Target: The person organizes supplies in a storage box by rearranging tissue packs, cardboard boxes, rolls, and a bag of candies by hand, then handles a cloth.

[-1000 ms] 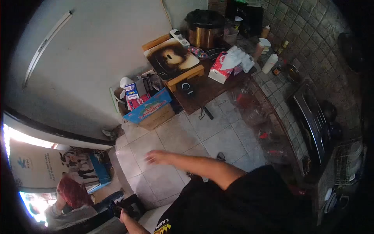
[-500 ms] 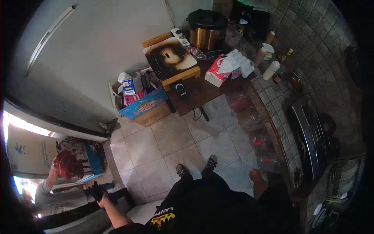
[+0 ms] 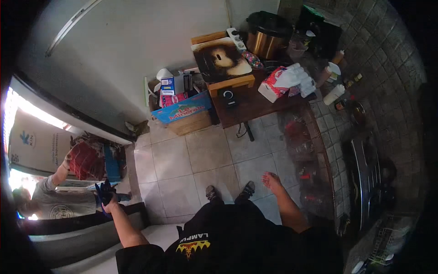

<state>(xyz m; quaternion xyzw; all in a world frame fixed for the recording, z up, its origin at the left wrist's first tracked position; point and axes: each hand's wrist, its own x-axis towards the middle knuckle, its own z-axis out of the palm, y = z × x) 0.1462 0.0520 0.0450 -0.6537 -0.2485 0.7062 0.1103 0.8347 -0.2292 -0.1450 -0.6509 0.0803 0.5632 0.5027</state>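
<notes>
My left hand (image 3: 109, 206) is at the lower left, closed on a dark blue-black object (image 3: 106, 192) with pointed ends, whose kind I cannot make out. It is held out close to another person in a grey shirt (image 3: 68, 201), who stands at the doorway. That person's raised hand is at a red mesh sack (image 3: 86, 160). My right hand (image 3: 272, 181) hangs over the tiled floor (image 3: 212, 153) with its fingers stretched out and nothing in it.
Ahead, a dark wooden table (image 3: 244, 108) carries a scorched board (image 3: 221, 59), a tissue pack (image 3: 276, 84) and a large cooker (image 3: 270, 36). A blue carton (image 3: 185, 112) full of packages stands beside it. At right, a stove (image 3: 365, 178) sits on the tiled counter (image 3: 326, 132).
My right hand has moved forward and left, away from my side. My left hand, still holding the dark object, has risen slightly in view. The view has turned, shifting the table right.
</notes>
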